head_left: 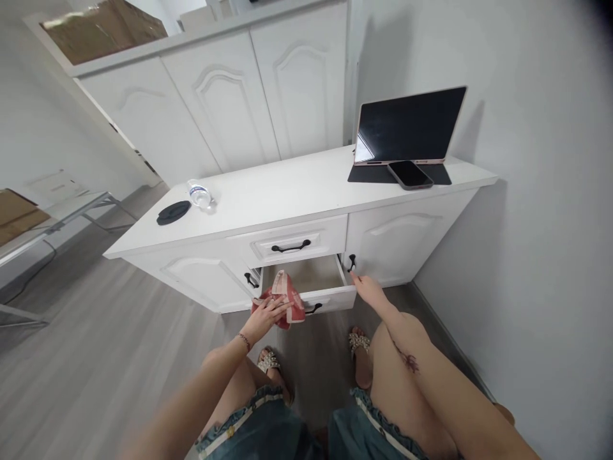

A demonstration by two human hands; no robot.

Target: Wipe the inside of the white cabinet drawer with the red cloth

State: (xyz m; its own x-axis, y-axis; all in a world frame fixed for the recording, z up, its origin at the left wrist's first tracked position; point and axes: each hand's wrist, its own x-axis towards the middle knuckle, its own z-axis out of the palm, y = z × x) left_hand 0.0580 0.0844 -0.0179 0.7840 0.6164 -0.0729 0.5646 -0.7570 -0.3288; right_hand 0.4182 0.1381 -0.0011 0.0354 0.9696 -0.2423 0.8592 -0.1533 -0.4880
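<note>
I've got drawer (338, 300) open, left hand (261, 317) grasping cloth (286, 286) at its front edge, can't tell if right hand (371, 292) grips.

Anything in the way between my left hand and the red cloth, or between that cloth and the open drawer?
Nothing visible. Your left hand is on the red cloth, which overlaps the front edge of the open drawer in this view. Your right hand is farther right.

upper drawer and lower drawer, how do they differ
The upper drawer is shut; the lower drawer is pulled open. The upper drawer's handle shows whole; the lower drawer's handle is partly hidden by the red cloth under the left hand. Both are white with black handles.
</note>
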